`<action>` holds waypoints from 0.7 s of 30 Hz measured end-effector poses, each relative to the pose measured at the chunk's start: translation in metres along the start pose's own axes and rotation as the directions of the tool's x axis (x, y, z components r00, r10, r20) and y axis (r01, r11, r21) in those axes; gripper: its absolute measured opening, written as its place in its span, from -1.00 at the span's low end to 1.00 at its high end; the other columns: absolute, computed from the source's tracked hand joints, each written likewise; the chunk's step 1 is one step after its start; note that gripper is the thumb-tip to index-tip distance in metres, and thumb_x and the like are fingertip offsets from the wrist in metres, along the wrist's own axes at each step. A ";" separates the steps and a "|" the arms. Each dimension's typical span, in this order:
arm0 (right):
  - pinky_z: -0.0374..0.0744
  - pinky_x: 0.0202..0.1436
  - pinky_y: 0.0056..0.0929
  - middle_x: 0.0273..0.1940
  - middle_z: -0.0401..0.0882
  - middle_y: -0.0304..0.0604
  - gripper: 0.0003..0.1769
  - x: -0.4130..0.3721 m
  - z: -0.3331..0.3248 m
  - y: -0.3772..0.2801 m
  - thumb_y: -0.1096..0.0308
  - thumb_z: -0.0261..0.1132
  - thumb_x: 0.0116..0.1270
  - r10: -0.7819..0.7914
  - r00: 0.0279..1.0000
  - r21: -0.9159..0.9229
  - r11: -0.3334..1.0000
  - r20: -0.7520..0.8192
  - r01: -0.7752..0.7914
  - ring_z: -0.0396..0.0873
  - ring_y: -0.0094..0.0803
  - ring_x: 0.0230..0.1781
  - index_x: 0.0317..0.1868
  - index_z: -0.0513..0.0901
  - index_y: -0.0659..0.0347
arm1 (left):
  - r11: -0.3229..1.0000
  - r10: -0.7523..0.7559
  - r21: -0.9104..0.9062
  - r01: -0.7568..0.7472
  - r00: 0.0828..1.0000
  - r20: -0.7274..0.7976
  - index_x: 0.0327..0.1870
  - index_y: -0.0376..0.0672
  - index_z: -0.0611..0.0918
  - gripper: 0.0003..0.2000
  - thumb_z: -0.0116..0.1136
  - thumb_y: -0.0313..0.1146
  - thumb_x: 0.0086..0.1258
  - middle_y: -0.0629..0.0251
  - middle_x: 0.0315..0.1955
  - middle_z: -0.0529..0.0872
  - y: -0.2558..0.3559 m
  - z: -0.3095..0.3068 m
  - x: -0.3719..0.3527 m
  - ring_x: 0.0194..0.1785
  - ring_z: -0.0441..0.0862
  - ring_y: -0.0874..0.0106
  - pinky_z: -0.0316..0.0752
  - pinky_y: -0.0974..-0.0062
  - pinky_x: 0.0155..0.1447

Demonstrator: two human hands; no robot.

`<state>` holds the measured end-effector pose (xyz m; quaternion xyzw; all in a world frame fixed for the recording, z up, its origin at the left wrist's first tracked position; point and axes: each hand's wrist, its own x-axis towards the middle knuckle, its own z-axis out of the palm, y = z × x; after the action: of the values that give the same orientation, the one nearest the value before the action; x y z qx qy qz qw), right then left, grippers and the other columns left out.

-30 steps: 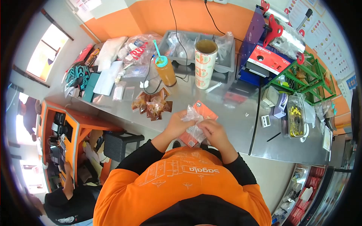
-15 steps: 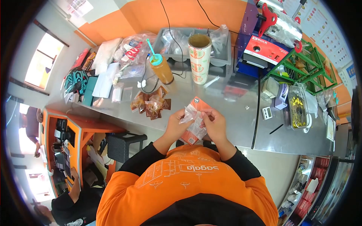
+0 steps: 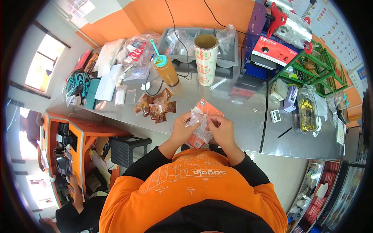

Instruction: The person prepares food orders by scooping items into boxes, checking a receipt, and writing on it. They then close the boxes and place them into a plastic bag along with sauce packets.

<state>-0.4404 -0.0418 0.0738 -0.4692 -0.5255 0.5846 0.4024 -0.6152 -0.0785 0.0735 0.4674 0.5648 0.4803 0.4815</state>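
Both my hands meet at the front edge of the steel table, over a clear plastic bag (image 3: 202, 133). My left hand (image 3: 181, 130) is closed on the bag's left side. The fingertips of my right hand (image 3: 220, 130) pinch the same bag near its top. Beneath the bag lies a flat orange card or packet (image 3: 209, 106) with a small printed code at its lower end. To the left of my hands, several small plastic packets of brown sauce (image 3: 157, 106) are heaped together. Behind them stands a squeeze bottle (image 3: 166, 72) of brown liquid with a turquoise lid.
A tall roll of printed film (image 3: 206, 62) stands before a grey divided tray (image 3: 229, 62) of plastic bags. On the right are a red and blue sealing machine (image 3: 272, 50), a small timer (image 3: 275, 116) and a container of yellow pieces (image 3: 307, 110). A co-worker (image 3: 83, 213) is at lower left.
My right hand has shifted very slightly, still pinching the bag; my left hand stays nearly in place. The co-worker at lower left has moved a little lower in view.
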 end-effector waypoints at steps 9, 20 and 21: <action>0.66 -0.29 -0.52 -0.32 0.76 -0.10 -0.84 0.003 0.003 0.007 0.51 0.34 0.38 -0.053 0.998 -0.042 0.998 -0.018 0.052 0.73 -0.47 -0.41 -0.09 0.73 0.39 | 1.000 -0.020 0.023 0.020 1.000 -0.016 -0.02 -0.24 0.70 -0.76 0.34 -0.49 0.30 0.36 -0.21 0.77 0.001 0.001 0.000 -0.14 0.63 0.62 0.55 0.53 -0.01; 0.50 -0.61 -0.58 -0.25 0.67 -0.11 -0.77 0.047 -0.021 0.007 0.60 0.17 0.45 0.094 0.929 -0.229 0.973 0.357 -0.010 0.56 -0.56 -0.58 0.07 0.59 0.41 | 0.942 0.232 0.268 -0.203 0.969 -0.081 -0.17 -0.28 0.61 -0.78 0.32 -0.39 0.23 0.00 -0.30 0.68 -0.020 0.008 0.004 -0.27 0.61 0.16 0.52 0.29 -0.13; 0.51 -0.61 -0.56 -0.30 0.63 -0.14 -0.81 0.054 -0.019 -0.001 0.60 0.15 0.45 0.124 0.908 -0.269 0.963 0.399 -0.014 0.56 -0.54 -0.58 0.02 0.58 0.37 | 0.941 0.233 0.271 -0.204 0.969 -0.079 -0.18 -0.28 0.60 -0.78 0.32 -0.40 0.21 -0.01 -0.31 0.67 -0.020 0.005 0.007 -0.28 0.61 0.13 0.51 0.27 -0.14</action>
<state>-0.4350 0.0147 0.0678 -0.4025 -0.6536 0.6102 0.1963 -0.6120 -0.0733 0.0529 0.5593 0.5934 0.4771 0.3276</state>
